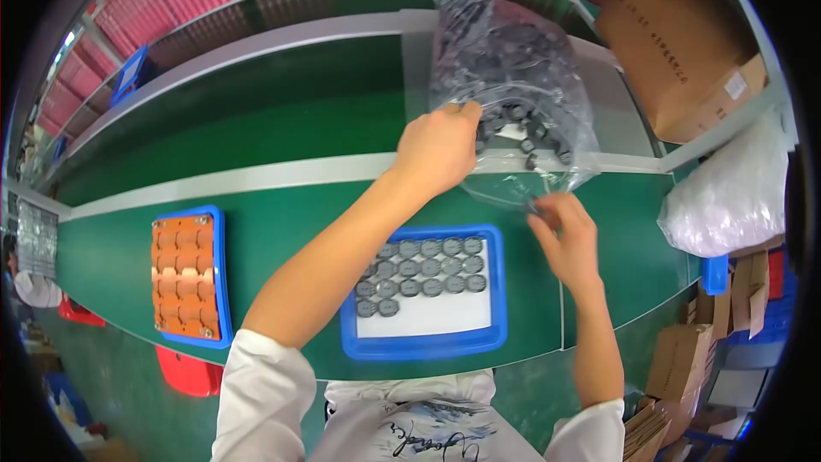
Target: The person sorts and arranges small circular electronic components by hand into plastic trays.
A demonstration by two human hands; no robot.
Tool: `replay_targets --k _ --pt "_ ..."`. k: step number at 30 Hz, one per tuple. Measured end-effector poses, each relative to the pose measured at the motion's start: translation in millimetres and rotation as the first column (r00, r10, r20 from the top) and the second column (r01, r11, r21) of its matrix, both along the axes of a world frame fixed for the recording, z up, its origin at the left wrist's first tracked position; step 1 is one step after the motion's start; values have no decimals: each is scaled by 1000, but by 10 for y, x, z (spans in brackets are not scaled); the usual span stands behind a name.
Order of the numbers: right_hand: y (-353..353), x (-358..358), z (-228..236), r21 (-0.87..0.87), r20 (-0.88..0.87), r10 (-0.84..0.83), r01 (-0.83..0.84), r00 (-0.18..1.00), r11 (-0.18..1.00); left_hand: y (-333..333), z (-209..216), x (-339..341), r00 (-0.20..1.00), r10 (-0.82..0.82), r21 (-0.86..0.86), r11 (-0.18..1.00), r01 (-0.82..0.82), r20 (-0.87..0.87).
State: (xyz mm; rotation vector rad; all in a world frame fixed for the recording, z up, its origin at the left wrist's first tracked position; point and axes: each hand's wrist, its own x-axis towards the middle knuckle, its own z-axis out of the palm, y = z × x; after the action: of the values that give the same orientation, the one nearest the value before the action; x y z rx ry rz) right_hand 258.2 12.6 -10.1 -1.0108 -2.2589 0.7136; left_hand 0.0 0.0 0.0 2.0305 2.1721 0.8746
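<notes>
A clear plastic bag (505,43) full of small dark grey parts lies on the raised ledge, its mouth toward me. My left hand (438,147) is closed on the left side of the bag's mouth. Several loose parts (534,130) show inside the opening. Below the bag's mouth, my right hand (566,238) pinches a small dark part, mostly hidden by the fingertips. In front of me sits a blue tray (419,348) with a white bottom. Rows of round grey parts (430,267) fill its far portion, and the near right part of the bottom shows bare white.
On the left, a blue tray (220,278) holds an orange fixture (183,278) with metal corner fittings. A cardboard box (684,51) stands at the far right, above a white plastic-wrapped bundle (727,192). A red stool (188,370) is below the green table's (282,205) left edge.
</notes>
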Motion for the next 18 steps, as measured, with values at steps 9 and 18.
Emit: replay_targets --k 9,18 --pt "-671 543 -437 270 105 -69 39 992 962 -2593 -366 -544 977 165 2 986 -167 136" --pt "-1150 182 17 113 -31 146 -142 989 983 -2858 -485 -456 961 187 22 981 -195 204"
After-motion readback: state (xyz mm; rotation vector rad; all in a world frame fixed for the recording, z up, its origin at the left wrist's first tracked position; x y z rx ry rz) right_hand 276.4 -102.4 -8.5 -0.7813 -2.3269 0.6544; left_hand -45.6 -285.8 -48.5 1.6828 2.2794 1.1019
